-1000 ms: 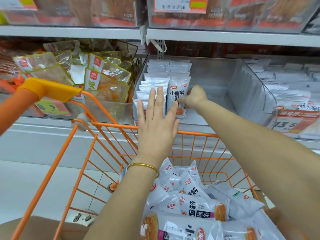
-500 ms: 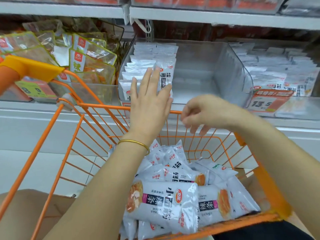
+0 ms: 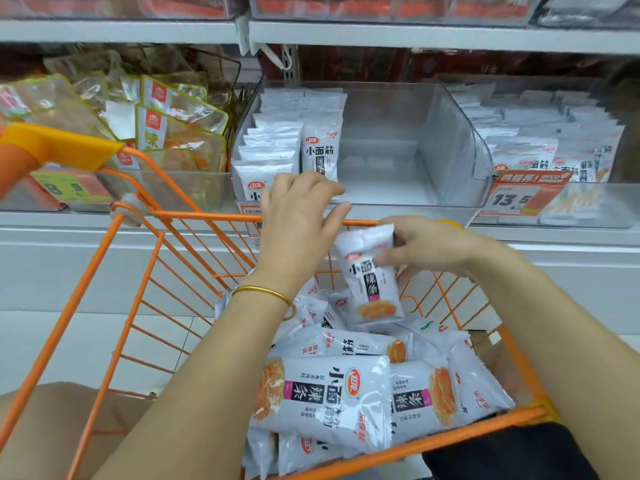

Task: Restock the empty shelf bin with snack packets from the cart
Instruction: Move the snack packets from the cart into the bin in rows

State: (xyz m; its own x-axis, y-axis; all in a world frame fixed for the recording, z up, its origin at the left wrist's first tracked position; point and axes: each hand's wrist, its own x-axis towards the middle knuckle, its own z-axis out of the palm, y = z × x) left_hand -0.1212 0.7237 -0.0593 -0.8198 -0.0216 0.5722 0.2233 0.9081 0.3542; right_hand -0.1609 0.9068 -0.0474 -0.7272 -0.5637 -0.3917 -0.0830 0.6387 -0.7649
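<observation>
One white foil snack packet point(image 3: 372, 282) with black lettering and an orange food picture, item in hand: held upright above the far end of the orange wire cart point(image 3: 145, 258), just below the shelf edge and not yet in the bin. Grip: the right hand point(image 3: 429, 247) pinches its crimped upper end, fingers and thumb curled round it. Second hand: the left hand point(image 3: 298, 223) hangs just beside the packet's top, over the cart's front rim, fingers loosely bent and holding nothing; whether its thumb touches the packet cannot be told. Step, as judged: transfer from cart to shelf, with the packet lifted but not placed. Destination: clear plastic shelf bin point(image 3: 453, 133), two upright rows of matching packets point(image 3: 277, 147) against its left wall, right-hand part bare. Next move, as judged: raise the packet over the bin's low front lip, keep it upright with the printed face forward, and stand it in line with the rows. Stock remaining: loose pile of matching packets point(image 3: 332, 400) in the cart, so much restocking is left. Accessory: thin gold bangle point(image 3: 263, 292) on the left wrist.
</observation>
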